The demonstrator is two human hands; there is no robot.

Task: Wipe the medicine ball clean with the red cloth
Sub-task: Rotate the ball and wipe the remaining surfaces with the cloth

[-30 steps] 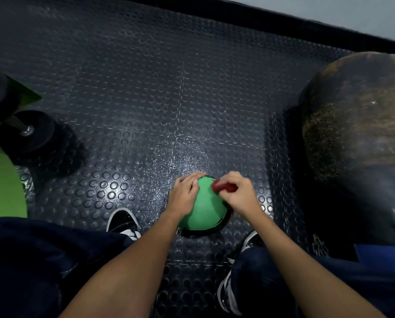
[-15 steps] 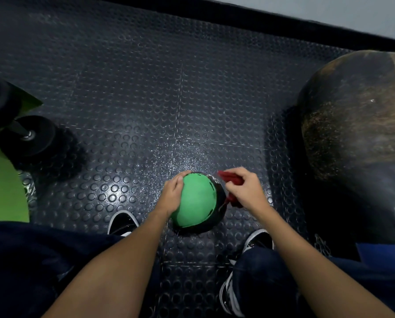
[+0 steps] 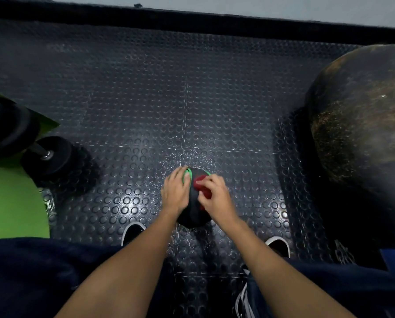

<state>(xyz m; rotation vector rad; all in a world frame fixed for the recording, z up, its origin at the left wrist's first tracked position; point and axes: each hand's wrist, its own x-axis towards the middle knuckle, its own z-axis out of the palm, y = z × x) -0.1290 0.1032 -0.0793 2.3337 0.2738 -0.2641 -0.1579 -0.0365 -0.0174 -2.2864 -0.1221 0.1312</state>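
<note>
The medicine ball point(image 3: 193, 210) sat on the bumpy black floor point(image 3: 146, 99), just in front of the person's shoes point(image 3: 132, 230). The part that showed was mostly black, with thin green lines near the top. The left hand point(image 3: 174, 191) lay on the ball's left side, with its fingers spread out and pressing, not gripping. The right hand point(image 3: 216, 198) was bunched round the red cloth point(image 3: 200, 183) and held it against the top right of the ball. A black dumbbell point(image 3: 49, 159) lay well off to the left, by a green mat point(image 3: 13, 198). A big, dark, round thing point(image 3: 364, 134), maybe a bigger ball, stood on the right.
</note>
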